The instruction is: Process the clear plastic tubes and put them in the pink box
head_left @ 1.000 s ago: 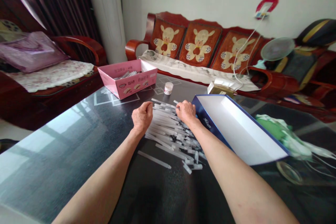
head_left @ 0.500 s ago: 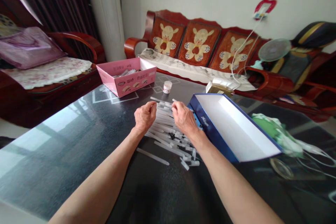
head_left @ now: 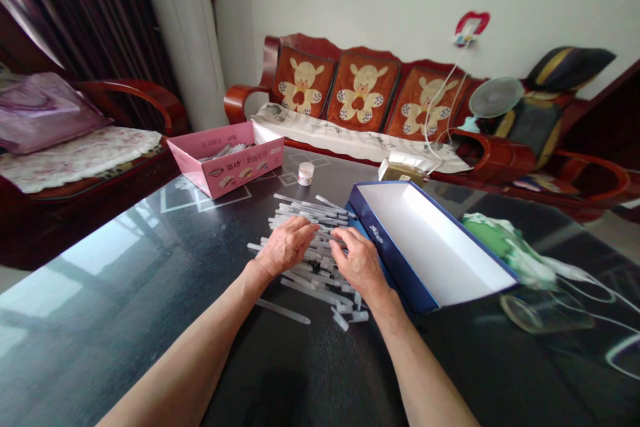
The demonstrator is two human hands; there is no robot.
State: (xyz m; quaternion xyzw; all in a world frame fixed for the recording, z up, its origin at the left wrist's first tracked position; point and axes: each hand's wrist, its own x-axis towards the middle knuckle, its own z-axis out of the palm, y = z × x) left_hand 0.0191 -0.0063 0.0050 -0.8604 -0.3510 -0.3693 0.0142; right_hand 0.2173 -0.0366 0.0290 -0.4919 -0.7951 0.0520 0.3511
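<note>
A heap of thin translucent plastic sticks lies on the dark glossy table. My left hand rests on the middle of the heap, its fingers curled down among the sticks. My right hand sits close beside it on the heap's right side, fingers bent and pinching at the sticks. What either hand has between its fingers is hidden. An open blue box with a white inside lies just right of my right hand, touching the heap.
A pink carton with more sticks stands at the back left. A small white jar and a foil packet are behind the heap. Green-white cloth and a cable lie at right. Wooden sofas ring the table.
Both hands have drawn back toward me over the heap and come closer together. The view has shifted, so everything sits further left and lower.
</note>
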